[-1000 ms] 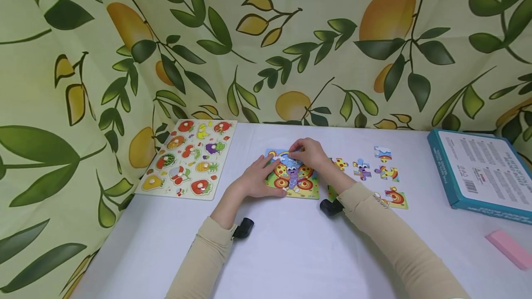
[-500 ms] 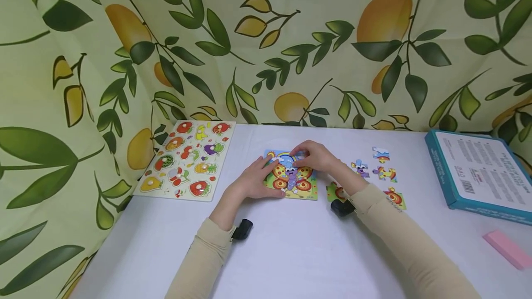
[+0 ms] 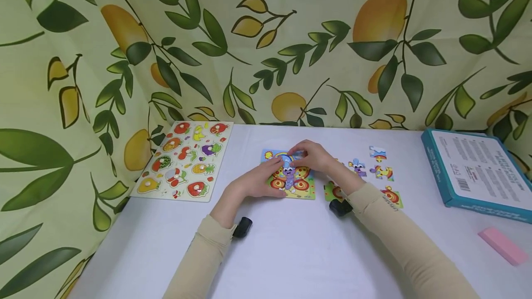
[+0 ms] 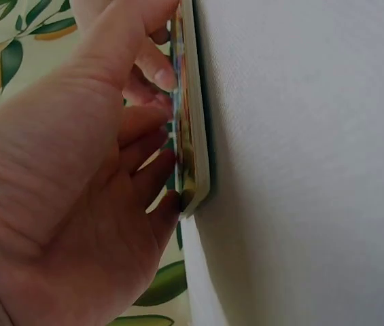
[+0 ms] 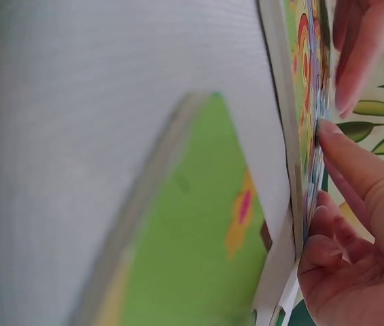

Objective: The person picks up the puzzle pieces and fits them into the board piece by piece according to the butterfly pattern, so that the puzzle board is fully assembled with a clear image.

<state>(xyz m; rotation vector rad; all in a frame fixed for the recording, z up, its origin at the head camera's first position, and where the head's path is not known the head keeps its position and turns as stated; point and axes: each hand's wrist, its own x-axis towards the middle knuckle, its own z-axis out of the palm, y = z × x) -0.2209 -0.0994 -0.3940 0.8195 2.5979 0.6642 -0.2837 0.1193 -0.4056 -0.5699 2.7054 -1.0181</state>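
A square butterfly puzzle board (image 3: 305,194) lies on the table in front of me, with a sun, a rainbow and blue sky along its top. My left hand (image 3: 259,180) rests on the board's left part, fingers stretched over the picture and thumb along the lower edge. In the left wrist view its fingertips touch the board's side. My right hand (image 3: 313,156) is at the top of the board, thumb and bent index finger on either side of a light blue puzzle piece (image 3: 287,159). The right wrist view shows the thumb pressed to the surface and the other fingers curled by the edge.
Several loose puzzle pieces (image 3: 382,173) lie right of the board, some partly behind the right forearm. A fruit peg board (image 3: 216,163) is at the left. A teal box (image 3: 484,170) and a pink block (image 3: 503,246) are at the right. A patterned cloth (image 3: 249,59) hangs behind.
The right hand's thumb and index finger have spread apart from a tight pinch at the board's top, and its wrist has shifted slightly right. The left hand stays on the board, fingers a little closer together.
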